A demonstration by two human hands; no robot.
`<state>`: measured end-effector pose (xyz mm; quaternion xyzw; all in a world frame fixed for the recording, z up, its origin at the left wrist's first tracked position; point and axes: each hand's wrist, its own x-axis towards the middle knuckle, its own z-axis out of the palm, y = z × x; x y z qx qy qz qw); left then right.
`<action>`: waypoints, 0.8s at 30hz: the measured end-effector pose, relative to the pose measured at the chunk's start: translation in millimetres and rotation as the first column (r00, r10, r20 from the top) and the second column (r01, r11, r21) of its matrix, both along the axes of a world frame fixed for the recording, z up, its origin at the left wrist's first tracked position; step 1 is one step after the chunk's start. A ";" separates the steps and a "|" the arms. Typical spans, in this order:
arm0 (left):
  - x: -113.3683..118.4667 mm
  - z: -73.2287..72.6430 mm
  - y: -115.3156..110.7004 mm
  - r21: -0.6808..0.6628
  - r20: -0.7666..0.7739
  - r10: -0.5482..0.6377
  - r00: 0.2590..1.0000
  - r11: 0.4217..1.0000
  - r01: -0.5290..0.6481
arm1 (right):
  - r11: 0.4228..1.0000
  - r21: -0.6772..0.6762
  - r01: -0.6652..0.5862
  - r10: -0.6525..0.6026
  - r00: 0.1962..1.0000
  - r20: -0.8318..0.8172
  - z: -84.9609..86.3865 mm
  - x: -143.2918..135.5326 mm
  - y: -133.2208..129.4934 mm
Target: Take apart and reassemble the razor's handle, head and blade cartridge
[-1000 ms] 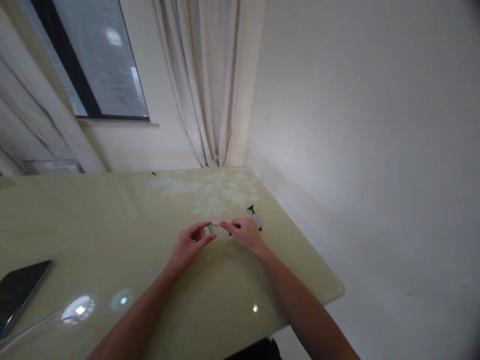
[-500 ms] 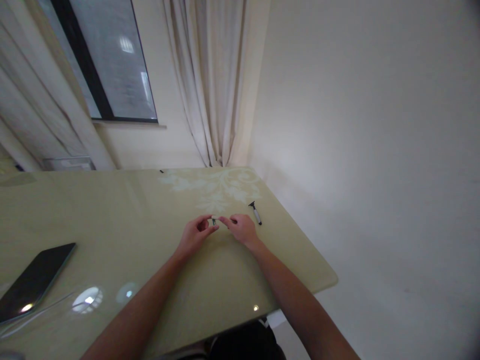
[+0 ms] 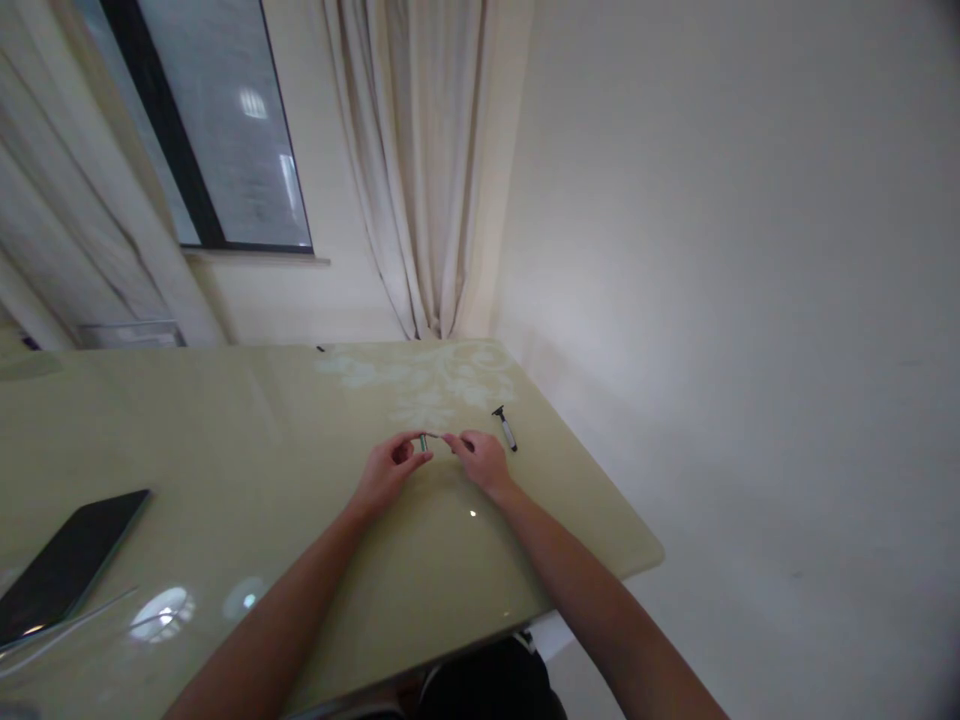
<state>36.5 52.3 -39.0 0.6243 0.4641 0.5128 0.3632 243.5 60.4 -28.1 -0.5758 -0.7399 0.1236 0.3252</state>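
Near the middle of the table, my left hand [image 3: 388, 472] pinches a small greenish cylindrical piece [image 3: 424, 443] upright between thumb and fingertips. Just right of it, my right hand [image 3: 484, 460] is closed, thumb and finger pressed on a thin, light item that reaches toward the top of the small piece; it is too small to name. A razor [image 3: 506, 430] with a black head and a grey and black handle lies on the table beyond my right hand, slightly to the right.
The pale green glossy table [image 3: 225, 430] meets the wall at the right. A dark tablet [image 3: 71, 560] and a white cable [image 3: 67, 630] lie at the left. A tiny black object [image 3: 320, 349] is near the far edge. Curtains [image 3: 420, 150] hang behind.
My right hand's fingertips are slightly farther from the small piece, with a thin item now showing between the hands. The whole view has shifted a little.
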 end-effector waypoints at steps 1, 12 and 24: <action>0.0 -0.1 0.2 0.000 0.001 0.001 1.000 1.000 -0.001 | 1.000 0.015 -0.026 0.026 1.000 -0.003 0.1 -0.3 -0.4; -2.9 -3.2 3.5 0.013 -0.009 0.003 1.000 1.000 -0.002 | 0.997 0.057 -0.049 0.048 0.999 0.012 -1.6 -7.1 -4.4; -4.6 -3.5 3.7 0.008 -0.016 0.003 1.000 1.000 -0.003 | 1.000 0.020 -0.016 0.016 1.000 -0.002 -0.9 -7.3 -3.2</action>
